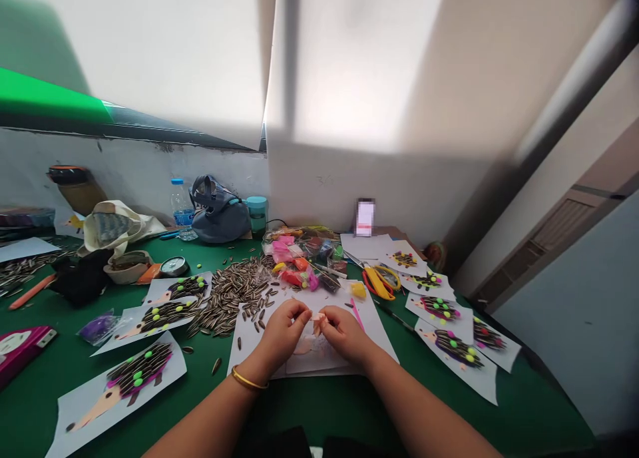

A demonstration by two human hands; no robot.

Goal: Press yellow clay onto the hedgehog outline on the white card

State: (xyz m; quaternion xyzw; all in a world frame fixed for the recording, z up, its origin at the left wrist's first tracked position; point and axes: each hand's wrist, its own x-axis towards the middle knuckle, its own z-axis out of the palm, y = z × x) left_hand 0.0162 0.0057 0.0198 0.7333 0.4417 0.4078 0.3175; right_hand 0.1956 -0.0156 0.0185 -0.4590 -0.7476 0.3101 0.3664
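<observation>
Over the white paper (249, 325) my left hand (287, 328) and my right hand (347, 335) meet fingertip to fingertip. Between them is a small peach-coloured piece of modelling clay (318, 321), pinched from both sides. Beneath my hands, a pale peach shape on the paper is partly covered. Loose sunflower seeds (224, 295) lie heaped to the left, some spilling onto the paper. A thin pink stick (357, 313) and a yellow lump of clay (358, 289) rest beyond my right hand.
Sunflower-seed hedgehog pictures lie on both sides, including one at front left (170, 371) and several at right (456, 351). Bags of coloured clay (294, 261), yellow-handled scissors (379, 281) and a propped phone (365, 218) stand behind. A bottle (182, 208) and blue bag (219, 215) line the wall.
</observation>
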